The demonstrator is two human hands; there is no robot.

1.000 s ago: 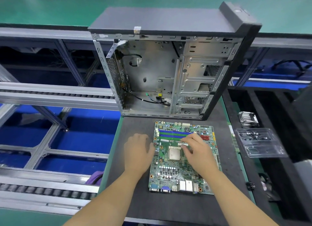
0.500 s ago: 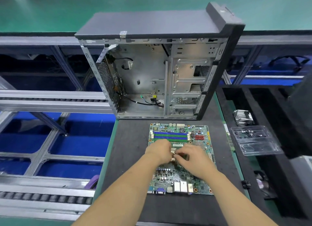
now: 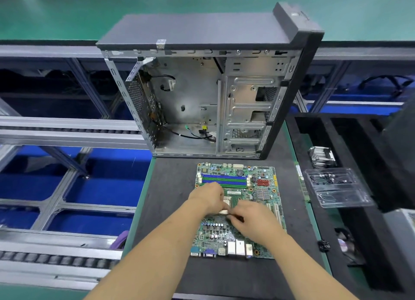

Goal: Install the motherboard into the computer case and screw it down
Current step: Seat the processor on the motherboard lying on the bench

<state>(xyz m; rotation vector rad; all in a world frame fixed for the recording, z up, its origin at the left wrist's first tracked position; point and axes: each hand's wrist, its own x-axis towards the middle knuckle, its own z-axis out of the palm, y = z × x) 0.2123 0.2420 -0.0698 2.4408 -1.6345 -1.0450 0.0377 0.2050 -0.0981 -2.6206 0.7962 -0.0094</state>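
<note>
While motherboard (image 3: 238, 210) lies flat on black mat (image 3: 166, 201) before open case (image 3: 202, 102), left hand (image 3: 210, 197) and right hand (image 3: 252, 220) curl fingers over CPU socket (image 3: 225, 206), apparently pinching latch; grip unclear. Best: lift board by edges, not socket.

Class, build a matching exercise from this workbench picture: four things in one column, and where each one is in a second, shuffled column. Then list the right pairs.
Things
1. motherboard
2. computer case
3. clear plastic tray
4. left hand

Places
A. standing upright with its side open, behind the board
B. lying flat on the dark mat
C. in the black bin to the right of the mat
D. over the middle of the board, next to the right hand

Pairs: 1-B, 2-A, 3-C, 4-D
</note>
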